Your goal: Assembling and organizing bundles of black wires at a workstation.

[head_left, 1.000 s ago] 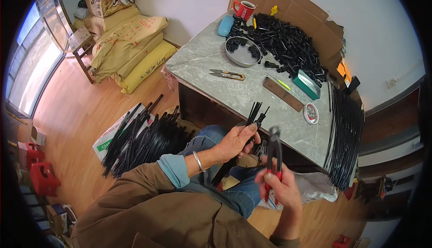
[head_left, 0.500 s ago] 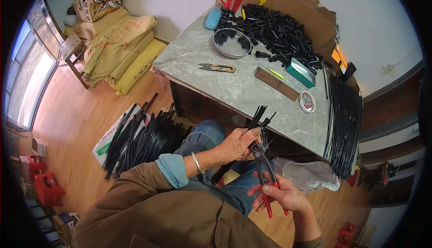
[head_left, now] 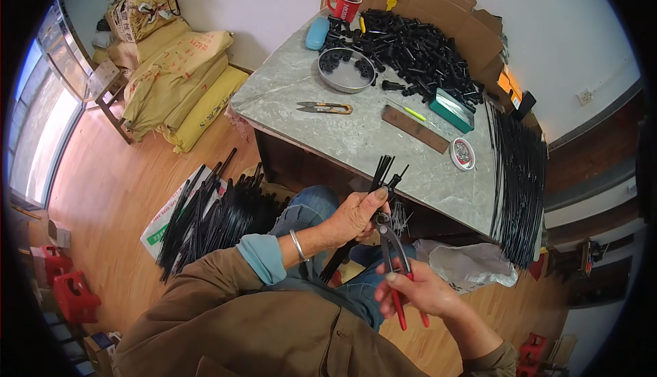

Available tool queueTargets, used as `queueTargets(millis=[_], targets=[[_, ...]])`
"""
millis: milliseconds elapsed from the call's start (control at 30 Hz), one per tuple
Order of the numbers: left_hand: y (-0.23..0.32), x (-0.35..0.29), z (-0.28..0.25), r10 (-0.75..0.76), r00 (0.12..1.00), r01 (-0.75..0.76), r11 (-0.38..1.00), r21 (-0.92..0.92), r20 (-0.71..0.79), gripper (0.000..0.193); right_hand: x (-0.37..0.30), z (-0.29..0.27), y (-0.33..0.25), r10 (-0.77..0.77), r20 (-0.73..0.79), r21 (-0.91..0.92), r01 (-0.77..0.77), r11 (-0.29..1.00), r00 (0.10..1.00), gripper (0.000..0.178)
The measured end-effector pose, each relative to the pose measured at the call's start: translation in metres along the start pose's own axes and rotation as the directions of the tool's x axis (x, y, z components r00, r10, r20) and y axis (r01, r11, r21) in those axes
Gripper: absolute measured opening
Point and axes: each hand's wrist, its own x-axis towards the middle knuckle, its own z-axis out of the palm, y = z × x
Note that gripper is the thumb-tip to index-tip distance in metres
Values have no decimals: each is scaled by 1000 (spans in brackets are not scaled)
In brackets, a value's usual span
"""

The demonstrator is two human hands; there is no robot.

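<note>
A bundle of thin black rods [head_left: 383,169] is gripped in my left hand [head_left: 357,218], its upper ends sticking out past the thumb and its lower part running down by my knee. One rod beside the bundle carries a thicker black fitting [head_left: 394,182] near its top. In my right hand [head_left: 426,291] are pincers [head_left: 391,245] with dark jaws and red handles. The jaws sit right against the fingers of my left hand, just below the fitting; whether they bite on anything is hard to see. My right fingers wrap round the handles, which stand slightly apart.
On the grey table [head_left: 301,137] lie thread snips [head_left: 324,108], a steel bowl [head_left: 347,84], a heap of black fittings [head_left: 417,52], a wooden strip [head_left: 415,129], a small round dish [head_left: 462,154] and long black rods [head_left: 514,185]. More rods [head_left: 229,223] rest on the floor at left.
Both hands and the pincers have shifted slightly left in the picture, as has the whole view. My right fingers look more curled round the handles.
</note>
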Motion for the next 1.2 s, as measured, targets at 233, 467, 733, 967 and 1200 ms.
queueTargets(millis=[233, 467, 733, 967, 1200], targets=[[2, -3, 3, -9, 996, 8, 1000, 9, 94, 57, -15, -29, -5, 39, 111, 10, -41, 999, 993, 32], [5, 0, 13, 13, 997, -19, 997, 74, 78, 57, -13, -19, -3, 75, 19, 30, -76, 997, 997, 21], [-12, 14, 8, 307, 941, -247, 912, 329, -144, 51, 31, -18, 19, -343, -300, -595, 106, 796, 890, 26], [-17, 26, -6, 170, 923, -114, 978, 176, -346, 32, 106, -99, 12, -712, -420, -901, -166, 400, 562, 49], [-6, 17, 3, 114, 953, -76, 986, 146, -279, 33, 125, -125, 12, -888, -296, -955, -105, 277, 352, 38]])
